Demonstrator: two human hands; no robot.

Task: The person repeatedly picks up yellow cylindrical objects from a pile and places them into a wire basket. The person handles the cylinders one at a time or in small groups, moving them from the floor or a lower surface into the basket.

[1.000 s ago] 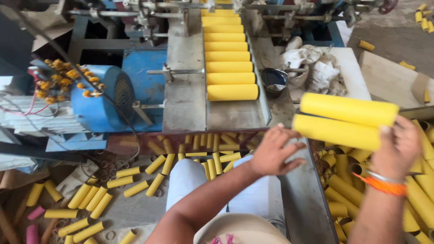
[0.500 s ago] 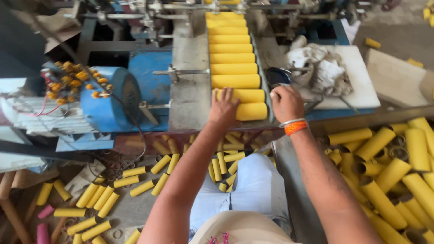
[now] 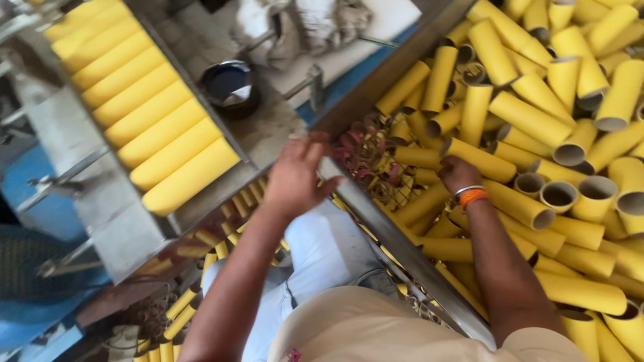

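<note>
Grey metal machinery fills the left of the view, with a sloping steel feed tray carrying a row of long yellow cardboard tubes laid side by side. Beside the tray stands a small dark round tin, and beyond it a heap of pale rags lies on a white board. On the right, a metal-edged bin is piled with loose yellow cardboard tubes, many showing their hollow ends.

The right hand, with an orange band at the wrist, is down among the pile in the bin. Its fingers curl onto a tube lying just under them, though the blur leaves it unclear whether they truly grip it or only rest on it.

The left hand hangs over the gap between tray and bin edge, fingers loosely spread and empty, the nearest tube on the tray a little apart to its left. Short yellow tubes lie scattered on the floor below, beside the person's pale trousers.
</note>
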